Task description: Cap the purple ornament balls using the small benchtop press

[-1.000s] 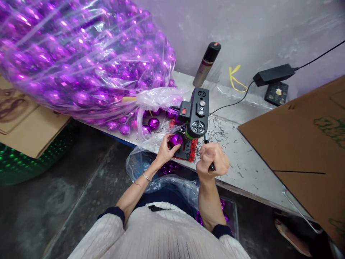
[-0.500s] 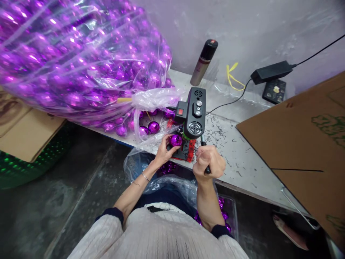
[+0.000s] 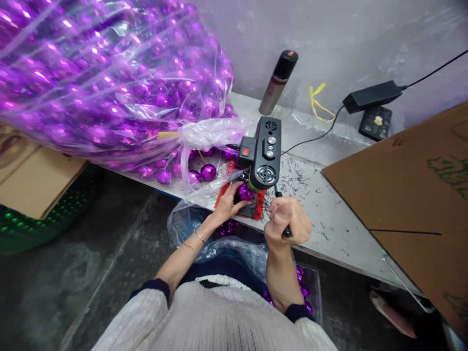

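Observation:
Between the thumb and fingers of my left hand (image 3: 229, 202) is a shiny purple ball ornament (image 3: 246, 192). The ball sits at the front lower end of a black bench drill press (image 3: 269, 153), partly under its head. What touches the ball beneath the head is hidden. My right hand (image 3: 287, 222) is wrapped round the black-gripped lever (image 3: 279, 194) on the machine's right side. Under the machine lies a black base plate (image 3: 249, 210) on a red mat (image 3: 260, 204). Several loose purple balls (image 3: 208, 172) rest left of the machine.
A huge clear bag of purple balls (image 3: 120, 92) fills the left. Behind stand a spray can (image 3: 278, 82) and a power adapter (image 3: 373, 96). Dark shavings litter the table (image 3: 321, 219). A cardboard box (image 3: 409, 195) is at right, a bin of purple balls (image 3: 310, 292) below.
My left hand has moved the purple ball right, in under the machine's head. My right hand, still on the lever, has shifted slightly right.

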`<state>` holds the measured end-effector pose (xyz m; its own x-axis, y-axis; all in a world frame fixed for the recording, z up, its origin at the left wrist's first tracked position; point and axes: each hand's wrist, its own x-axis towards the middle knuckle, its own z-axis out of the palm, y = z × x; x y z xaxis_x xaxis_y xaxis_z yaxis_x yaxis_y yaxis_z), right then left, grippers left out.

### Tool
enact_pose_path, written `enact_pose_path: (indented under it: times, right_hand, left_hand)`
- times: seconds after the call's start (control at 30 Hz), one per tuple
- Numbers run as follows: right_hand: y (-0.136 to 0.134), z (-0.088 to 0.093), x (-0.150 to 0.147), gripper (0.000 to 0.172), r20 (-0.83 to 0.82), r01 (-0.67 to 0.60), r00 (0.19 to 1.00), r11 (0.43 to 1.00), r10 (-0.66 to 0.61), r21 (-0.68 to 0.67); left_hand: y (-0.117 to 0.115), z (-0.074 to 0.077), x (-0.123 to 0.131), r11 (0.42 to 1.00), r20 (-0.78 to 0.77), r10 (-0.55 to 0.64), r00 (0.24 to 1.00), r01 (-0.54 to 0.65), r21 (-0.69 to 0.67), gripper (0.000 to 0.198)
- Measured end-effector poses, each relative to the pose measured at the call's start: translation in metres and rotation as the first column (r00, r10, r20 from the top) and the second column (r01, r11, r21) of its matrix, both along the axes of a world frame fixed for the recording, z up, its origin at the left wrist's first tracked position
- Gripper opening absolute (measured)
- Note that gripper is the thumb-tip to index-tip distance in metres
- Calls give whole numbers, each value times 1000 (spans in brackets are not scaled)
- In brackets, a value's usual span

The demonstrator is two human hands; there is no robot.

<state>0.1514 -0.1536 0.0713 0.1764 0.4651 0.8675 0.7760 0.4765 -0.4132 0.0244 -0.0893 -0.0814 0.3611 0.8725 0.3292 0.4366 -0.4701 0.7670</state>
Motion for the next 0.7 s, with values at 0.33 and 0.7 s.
enact_pose_path:
  times: [0.33, 0.7]
  right_hand:
    - [1, -2, 0, 29, 13, -11, 1000, 1000, 11, 29]
    - [-6, -28, 2, 29, 43, -58, 997, 998, 57, 13]
  left_hand:
    - [-3, 3, -5, 999, -41, -35, 999, 36, 18, 73]
    - [-6, -2, -5, 997, -46, -16, 999, 20, 79, 71]
